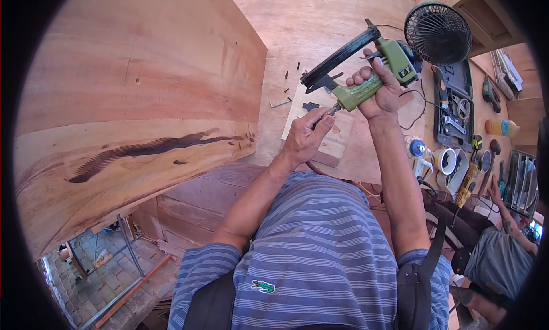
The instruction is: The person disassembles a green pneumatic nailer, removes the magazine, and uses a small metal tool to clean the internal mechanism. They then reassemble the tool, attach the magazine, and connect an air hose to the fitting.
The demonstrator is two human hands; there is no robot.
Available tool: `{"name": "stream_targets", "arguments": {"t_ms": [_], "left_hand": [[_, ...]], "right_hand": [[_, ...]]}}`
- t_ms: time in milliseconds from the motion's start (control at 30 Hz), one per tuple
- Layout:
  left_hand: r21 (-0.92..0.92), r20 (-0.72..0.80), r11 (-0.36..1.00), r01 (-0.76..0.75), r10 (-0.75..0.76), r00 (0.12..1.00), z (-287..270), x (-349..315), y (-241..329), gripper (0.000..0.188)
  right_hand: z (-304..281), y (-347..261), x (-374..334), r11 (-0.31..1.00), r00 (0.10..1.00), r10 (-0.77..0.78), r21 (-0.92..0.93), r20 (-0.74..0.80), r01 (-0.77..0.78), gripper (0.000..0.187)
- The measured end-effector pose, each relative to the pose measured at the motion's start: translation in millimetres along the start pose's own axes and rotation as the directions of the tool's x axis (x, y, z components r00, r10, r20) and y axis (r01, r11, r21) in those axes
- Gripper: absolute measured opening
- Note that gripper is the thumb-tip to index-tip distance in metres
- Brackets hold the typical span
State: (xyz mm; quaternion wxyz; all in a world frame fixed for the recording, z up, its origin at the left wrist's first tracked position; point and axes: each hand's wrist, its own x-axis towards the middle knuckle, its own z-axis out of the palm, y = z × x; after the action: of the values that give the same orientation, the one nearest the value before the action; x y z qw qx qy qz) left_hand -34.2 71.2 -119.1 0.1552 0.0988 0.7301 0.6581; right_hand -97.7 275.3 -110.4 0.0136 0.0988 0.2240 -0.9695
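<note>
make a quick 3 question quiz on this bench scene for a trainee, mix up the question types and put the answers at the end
1. What is the right hand gripping?

2. True or false: the fingers of the left hand are at the metal fitting on the end of the tool's handle.

3. Which of these lies to the right of the open tool case?
A) the loose screws
B) the large wooden panel
C) the yellow bottle

Key
1. The handle of a green staple gun with a long black magazine.
2. True.
3. C.
</note>
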Motion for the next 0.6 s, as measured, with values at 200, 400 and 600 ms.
{"name": "stream_targets", "arguments": {"t_ms": [200,400,600], "left_hand": [[0.047,-0.033,0.998,-0.039,0.04,0.999,0,5,-4,0.023],[0.109,-0.019,0.994,-0.015,0.017,1.0,-2,14,-10,0.025],[0.004,-0.02,1.0,0.02,-0.02,1.0,10,27,-3,0.027]], "right_hand": [[-2,11,6,0.998,0.999,0.039,-0.043,0.018,-0.039,0.031],[-13,20,12,1.0,0.999,0.021,-0.005,-0.047,-0.021,0.031],[-16,9,18,1.0,1.0,-0.009,0.0,-0.019,0.009,0.031]]}}
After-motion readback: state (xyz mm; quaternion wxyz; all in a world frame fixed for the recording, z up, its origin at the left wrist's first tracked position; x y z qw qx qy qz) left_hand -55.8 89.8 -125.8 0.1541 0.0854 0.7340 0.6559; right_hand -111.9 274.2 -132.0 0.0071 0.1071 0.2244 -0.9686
